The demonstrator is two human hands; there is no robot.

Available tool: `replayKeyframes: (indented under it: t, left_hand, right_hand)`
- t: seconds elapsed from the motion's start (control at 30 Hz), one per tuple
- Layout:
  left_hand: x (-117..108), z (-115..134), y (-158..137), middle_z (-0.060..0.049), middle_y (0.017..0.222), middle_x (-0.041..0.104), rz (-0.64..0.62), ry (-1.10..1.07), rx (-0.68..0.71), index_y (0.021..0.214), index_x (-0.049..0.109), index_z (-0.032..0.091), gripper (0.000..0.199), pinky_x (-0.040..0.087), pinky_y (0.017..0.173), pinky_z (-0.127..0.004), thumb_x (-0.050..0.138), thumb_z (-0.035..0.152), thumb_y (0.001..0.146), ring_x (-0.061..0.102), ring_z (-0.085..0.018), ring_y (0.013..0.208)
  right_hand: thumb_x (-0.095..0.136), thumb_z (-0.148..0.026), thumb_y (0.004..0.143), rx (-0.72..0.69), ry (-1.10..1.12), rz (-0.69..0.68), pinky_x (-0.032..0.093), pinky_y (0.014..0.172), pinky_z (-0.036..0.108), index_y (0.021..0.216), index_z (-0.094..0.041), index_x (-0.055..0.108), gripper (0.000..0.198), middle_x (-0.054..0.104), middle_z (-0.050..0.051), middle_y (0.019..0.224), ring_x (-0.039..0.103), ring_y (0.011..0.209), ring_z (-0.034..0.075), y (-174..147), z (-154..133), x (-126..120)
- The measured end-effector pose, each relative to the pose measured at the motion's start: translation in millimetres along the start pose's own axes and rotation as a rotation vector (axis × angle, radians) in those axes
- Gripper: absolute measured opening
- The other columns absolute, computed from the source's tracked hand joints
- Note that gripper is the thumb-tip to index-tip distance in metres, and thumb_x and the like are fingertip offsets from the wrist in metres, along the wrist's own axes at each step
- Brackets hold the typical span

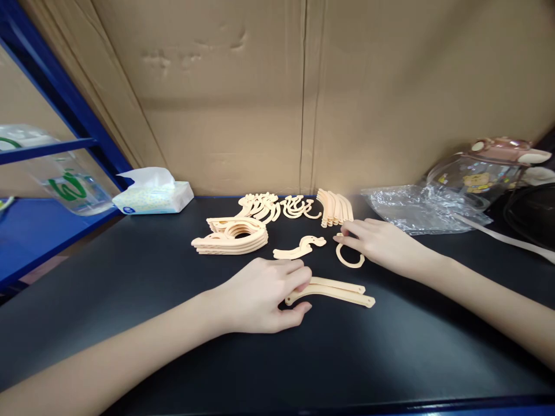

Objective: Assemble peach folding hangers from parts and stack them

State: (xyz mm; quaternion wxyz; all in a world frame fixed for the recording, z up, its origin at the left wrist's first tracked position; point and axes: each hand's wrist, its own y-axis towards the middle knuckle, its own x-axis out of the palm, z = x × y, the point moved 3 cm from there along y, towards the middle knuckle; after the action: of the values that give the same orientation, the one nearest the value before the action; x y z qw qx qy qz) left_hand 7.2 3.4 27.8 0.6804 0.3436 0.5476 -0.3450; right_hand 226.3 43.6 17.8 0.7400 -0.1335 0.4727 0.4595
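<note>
My right hand (377, 242) pinches the upper end of a beige plastic hanger hook (353, 264), whose curve hangs toward me just over or on the tabletop. My left hand (271, 294) is low over the left end of two slim, curved beige hanger arms (342, 292) lying side by side. Its thumb is stretched apart from the bent fingers, which cover part of the upper arm. Just beyond the left hand lies a small wavy beige piece (299, 248). Farther left stands a stack of folded hanger pieces (232, 245).
At the back lie loose curved pieces (262, 205), several hooks (297, 207) and a row of hanger arms (335, 207) on the black table (173, 346). A tissue pack (154, 193) is at back left; a clear plastic bag (416, 208) and transparent bottle (472, 173) are at right.
</note>
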Motion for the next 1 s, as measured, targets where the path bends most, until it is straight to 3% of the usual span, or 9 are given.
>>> replayKeyframes:
  t: [0.23, 0.37, 0.43, 0.53, 0.67, 0.87, 1.0]
  left_hand:
    - [6, -1, -2, 0.003, 0.083, 0.052, 0.019, -0.09, -0.032, 0.081, 0.041, 0.02, 0.014, 0.034, 0.053, -0.023, 0.051, 0.03, 0.085, 0.046, -0.011, 0.062]
    - [6, -2, -2, 0.003, 0.082, 0.053, 0.025, -0.096, -0.069, 0.086, 0.044, 0.02, 0.012, 0.034, 0.054, -0.023, 0.051, 0.03, 0.085, 0.049, -0.011, 0.063]
    - [6, -2, -2, 0.003, 0.083, 0.054, 0.024, -0.085, -0.075, 0.087, 0.046, 0.02, 0.012, 0.033, 0.053, -0.023, 0.05, 0.031, 0.086, 0.049, -0.011, 0.063]
    - [7, 0, 0, 0.001, 0.088, 0.055, 0.027, -0.048, -0.061, 0.088, 0.049, 0.02, 0.013, 0.032, 0.052, -0.023, 0.048, 0.033, 0.088, 0.049, -0.011, 0.063]
    - [10, 1, 1, 0.002, 0.087, 0.053, 0.041, -0.014, -0.06, 0.086, 0.05, 0.02, 0.014, 0.03, 0.049, -0.024, 0.047, 0.033, 0.089, 0.047, -0.01, 0.06]
    - [3, 1, -3, 0.003, 0.077, 0.053, 0.163, -0.034, -0.035, 0.079, 0.049, 0.019, 0.016, 0.03, 0.052, -0.023, 0.047, 0.03, 0.09, 0.047, -0.01, 0.062]
    - [-8, -1, -5, 0.003, 0.073, 0.053, 0.245, -0.266, -0.138, 0.079, 0.052, 0.019, 0.016, 0.032, 0.054, -0.022, 0.052, 0.031, 0.089, 0.044, -0.009, 0.06]
  right_hand:
    - [0.046, -0.002, 0.084, -0.027, 0.019, -0.023, 0.04, 0.067, 0.03, 0.097, -0.013, 0.061, 0.023, 0.06, 0.007, 0.092, 0.055, 0.078, 0.019, 2, -4, 0]
    - [0.041, -0.009, 0.089, 0.066, 0.125, 0.041, 0.04, 0.067, 0.03, 0.097, -0.016, 0.058, 0.02, 0.06, 0.007, 0.092, 0.055, 0.073, 0.018, 2, -3, -4]
    - [0.037, -0.018, 0.094, 0.163, 0.333, 0.094, 0.042, 0.069, 0.03, 0.097, -0.018, 0.056, 0.019, 0.06, 0.006, 0.092, 0.056, 0.074, 0.017, 3, -3, -6]
    - [0.036, -0.031, 0.096, 0.337, 0.846, 0.156, 0.046, 0.071, 0.029, 0.096, -0.02, 0.053, 0.021, 0.06, 0.005, 0.091, 0.057, 0.077, 0.016, 5, -6, -4]
    - [0.042, -0.041, 0.093, 0.487, 1.342, 0.145, 0.049, 0.067, 0.029, 0.095, -0.018, 0.054, 0.026, 0.058, 0.003, 0.085, 0.055, 0.068, 0.013, 8, -12, 6]
    - [0.051, -0.04, 0.089, 0.521, 1.54, 0.068, 0.046, 0.062, 0.025, 0.089, -0.014, 0.057, 0.027, 0.055, 0.0, 0.07, 0.052, 0.063, 0.01, 10, -10, 11]
    - [0.054, -0.038, 0.087, 0.534, 1.58, 0.038, 0.045, 0.063, 0.025, 0.084, -0.014, 0.058, 0.024, 0.055, -0.001, 0.069, 0.052, 0.064, 0.01, 10, -9, 11]
